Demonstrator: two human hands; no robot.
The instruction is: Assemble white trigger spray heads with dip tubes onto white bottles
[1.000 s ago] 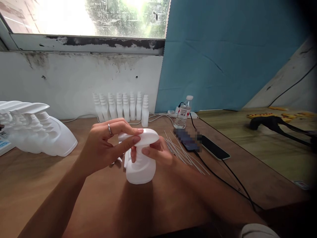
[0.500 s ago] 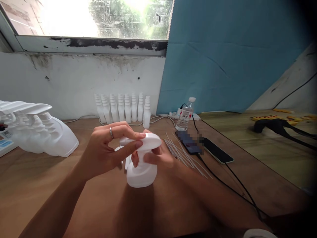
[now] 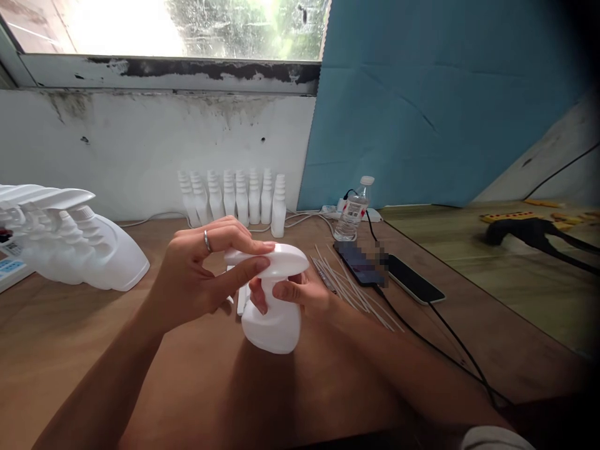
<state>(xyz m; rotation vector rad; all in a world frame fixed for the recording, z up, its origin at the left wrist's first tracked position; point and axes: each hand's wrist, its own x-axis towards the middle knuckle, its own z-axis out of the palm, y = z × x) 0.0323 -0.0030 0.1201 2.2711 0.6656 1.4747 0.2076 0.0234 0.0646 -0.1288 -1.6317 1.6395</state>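
Observation:
A white spray bottle point(image 3: 272, 325) stands tilted slightly in front of me over the brown table point(image 3: 201, 387). My left hand point(image 3: 201, 269), with a ring on one finger, pinches the bottle's trigger spray head point(image 3: 285, 259) between thumb and fingers from the left. Around the neck, just below the head, my right hand point(image 3: 304, 295) is closed from the right, with fingertips showing on the far side. Small white parts point(image 3: 242, 299) lie partly hidden behind the bottle and my left hand.
Several ribbed white bottles point(image 3: 254, 197) line the wall. White spray bottles point(image 3: 112, 253) are grouped at left beside a white device point(image 3: 14, 272). At right are a water bottle point(image 3: 351, 209), thin white tubes point(image 3: 354, 287), two phones point(image 3: 415, 279) with cables, and a blue sheet point(image 3: 398, 125).
My view has tilted and shifted slightly. Both hands keep their hold on the spray bottle, and its head has moved a little up and to the right.

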